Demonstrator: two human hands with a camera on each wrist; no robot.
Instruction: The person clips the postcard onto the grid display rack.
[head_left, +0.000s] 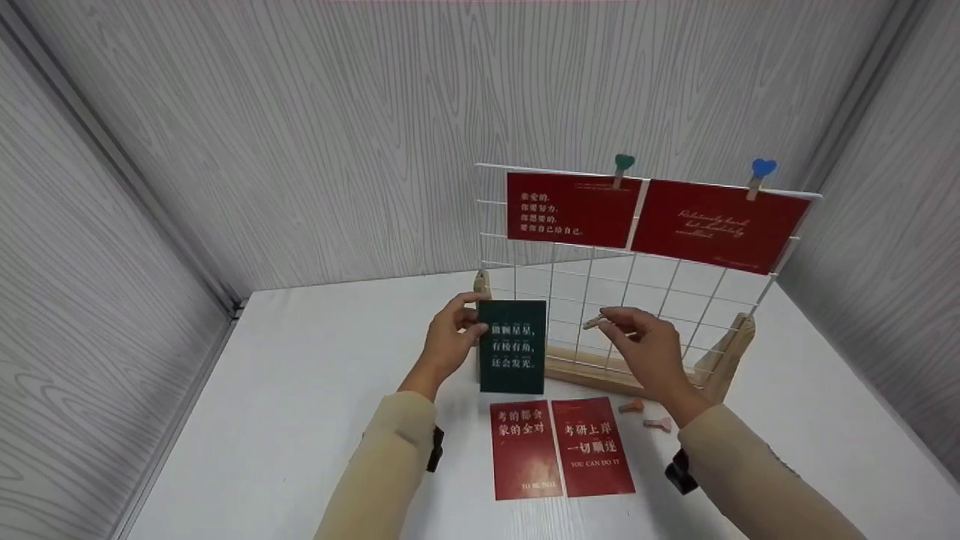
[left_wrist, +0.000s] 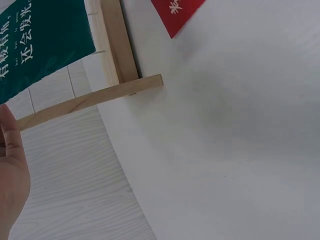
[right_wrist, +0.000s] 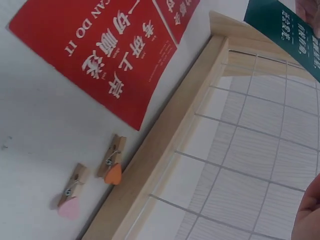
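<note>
My left hand (head_left: 450, 337) pinches a dark green card (head_left: 513, 375) with white writing by its left edge, upright in front of the lower left of a white wire grid rack. The left wrist view shows the card (left_wrist: 47, 45) overlapping the grid, with the hand (left_wrist: 12, 175) at the frame's edge. Between thumb and fingers, my right hand (head_left: 649, 349) holds a small wooden clothespin (head_left: 593, 322) in front of the grid's middle. Only part of that hand (right_wrist: 307, 215) enters the right wrist view, where its clothespin is out of sight.
Two red cards hang along the grid's top, the left card (head_left: 562, 217) under a green heart clothespin (head_left: 624, 163), the right card (head_left: 712, 244) under a blue one (head_left: 763, 168). Two red cards lie before the rack's wooden base (right_wrist: 170, 125), beside orange (right_wrist: 113, 172) and pink (right_wrist: 69, 206) heart clothespins.
</note>
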